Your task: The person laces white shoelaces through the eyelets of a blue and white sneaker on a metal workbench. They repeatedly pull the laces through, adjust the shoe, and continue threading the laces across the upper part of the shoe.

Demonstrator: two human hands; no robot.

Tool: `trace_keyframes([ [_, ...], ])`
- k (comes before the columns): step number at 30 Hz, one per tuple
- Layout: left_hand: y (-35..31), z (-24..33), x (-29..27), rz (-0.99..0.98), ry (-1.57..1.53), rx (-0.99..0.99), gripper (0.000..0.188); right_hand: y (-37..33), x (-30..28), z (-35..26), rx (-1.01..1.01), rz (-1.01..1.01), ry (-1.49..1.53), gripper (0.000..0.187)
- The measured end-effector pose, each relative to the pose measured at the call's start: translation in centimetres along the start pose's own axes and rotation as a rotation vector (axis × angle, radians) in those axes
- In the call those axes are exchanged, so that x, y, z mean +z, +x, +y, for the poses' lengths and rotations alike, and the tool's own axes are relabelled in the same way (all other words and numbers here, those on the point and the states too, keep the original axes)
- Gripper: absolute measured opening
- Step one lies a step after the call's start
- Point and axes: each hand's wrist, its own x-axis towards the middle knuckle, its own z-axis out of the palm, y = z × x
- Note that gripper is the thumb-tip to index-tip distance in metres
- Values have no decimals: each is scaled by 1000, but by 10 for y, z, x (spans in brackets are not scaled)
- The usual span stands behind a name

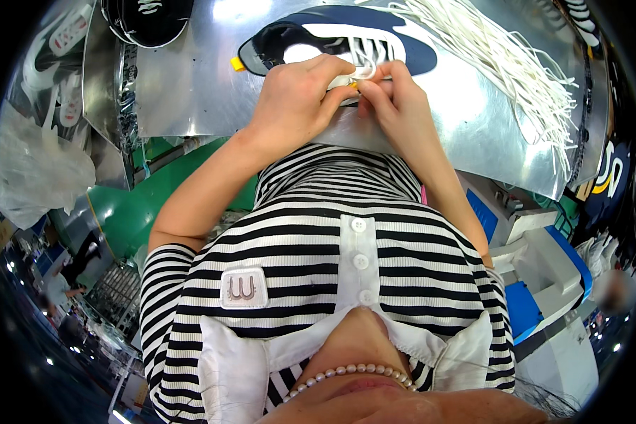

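Observation:
A navy and white sneaker [336, 32] lies on the metal tabletop in front of me, its toe to the right and a yellow tab at its heel. White shoelace [364, 58] runs through part of its eyelets. My left hand [297, 95] is closed at the near side of the shoe, thumb and forefinger pinching the lace. Close beside it, my right hand [397, 100] also has its fingertips pinched on the lace. A small yellow bit shows between the two hands; what it belongs to is unclear. The fingers hide the near eyelets.
Loose white shoelaces [498, 71] lie in a long bundle on the right of the metal tabletop [191, 92]. Black shoes [148, 21] stand at the far left. A clear plastic bag [39, 166] hangs at left. A grey and blue machine [537, 261] stands at my right.

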Motion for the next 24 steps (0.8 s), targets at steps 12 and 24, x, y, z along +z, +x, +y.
trace_keyframes([
  [12,5,6,-16,-236,-162,-224,22,-21,-48,1,-20,168,-94,17],
  [24,53,-26,-32,-753,-280,-53,14,32,-22,33,-491,459,-259,13],
])
